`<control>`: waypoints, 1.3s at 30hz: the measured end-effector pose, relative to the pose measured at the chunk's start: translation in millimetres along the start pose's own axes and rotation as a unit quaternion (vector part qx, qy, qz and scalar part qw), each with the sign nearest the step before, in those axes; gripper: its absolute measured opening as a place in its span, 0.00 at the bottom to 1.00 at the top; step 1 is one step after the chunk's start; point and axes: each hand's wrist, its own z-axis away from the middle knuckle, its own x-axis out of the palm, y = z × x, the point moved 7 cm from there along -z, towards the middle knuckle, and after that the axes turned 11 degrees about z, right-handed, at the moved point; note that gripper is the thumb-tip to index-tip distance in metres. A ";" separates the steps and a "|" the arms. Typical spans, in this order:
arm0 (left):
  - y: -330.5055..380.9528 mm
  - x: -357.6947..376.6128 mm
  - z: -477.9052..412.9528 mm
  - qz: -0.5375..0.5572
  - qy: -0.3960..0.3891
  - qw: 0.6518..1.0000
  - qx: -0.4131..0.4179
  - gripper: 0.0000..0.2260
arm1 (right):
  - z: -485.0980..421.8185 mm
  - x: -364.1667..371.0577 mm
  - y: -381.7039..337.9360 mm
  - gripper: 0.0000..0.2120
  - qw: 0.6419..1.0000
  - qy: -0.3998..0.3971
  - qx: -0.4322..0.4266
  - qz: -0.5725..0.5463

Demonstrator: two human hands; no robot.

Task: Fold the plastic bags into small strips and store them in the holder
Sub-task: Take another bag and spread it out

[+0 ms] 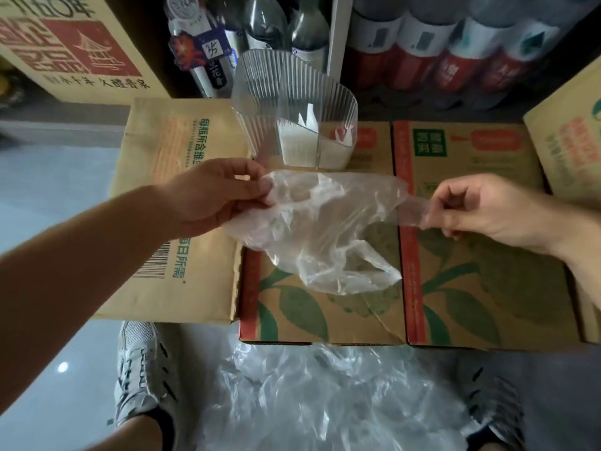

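Clear plastic bag (320,229) crumpled, unfolded | left hand (208,193), right hand (481,209) pinch opposite ends

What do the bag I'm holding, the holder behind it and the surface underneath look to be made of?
The bag looks like thin soft plastic film, glossy and see-through: it crumples and the box print shows through. The holder seems rigid clear plastic, its ribbed wall keeping shape; glass cannot be ruled out. The boxes underneath are matte brown printed cardboard, creased, with flap seams.
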 end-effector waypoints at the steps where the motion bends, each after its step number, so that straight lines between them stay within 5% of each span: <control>1: -0.5 -2.6 -1.1 0.015 0.020 1.000 0.018 0.06 | -0.2 0.2 0.3 0.22 1.000 0.007 -0.001 -0.018; 3: -2.4 -4.4 -1.2 0.029 0.044 0.998 0.036 0.04 | -1.8 -3.7 3.4 0.24 0.996 0.059 0.008 -0.066; 9: -11.9 -6.7 9.2 0.051 0.080 0.995 0.030 0.11 | -2.6 -16.7 21.5 0.04 0.984 0.166 0.051 -0.028; 16: -5.5 -5.5 15.1 -0.092 0.174 0.977 0.084 0.08 | 6.6 -16.7 27.3 0.07 0.968 0.232 0.087 0.046; 19: -5.7 -2.5 17.6 -0.139 0.196 0.969 0.057 0.08 | 19.9 -18.6 16.2 0.16 0.933 0.285 0.119 0.187; 22: -8.6 4.2 26.6 -0.198 0.193 0.961 0.004 0.13 | 44.0 -20.2 -22.2 0.15 0.902 0.367 0.069 0.215; 25: -24.5 19.4 40.2 -0.208 0.124 0.965 -0.104 0.17 | 45.4 12.5 -37.8 0.23 0.974 0.185 0.088 0.101; 28: -45.9 30.2 51.7 -0.205 0.043 0.957 -0.203 0.27 | 48.4 51.5 -37.6 0.27 0.992 0.012 0.129 -0.004; 33: -67.7 40.8 54.3 -0.107 -0.013 0.968 -0.225 0.27 | 47.6 63.8 -22.5 0.08 0.989 0.025 0.140 -0.027; 39: -70.7 34.3 41.5 0.005 0.022 0.986 -0.167 0.11 | 45.9 55.2 -19.2 0.08 0.969 0.078 0.109 -0.210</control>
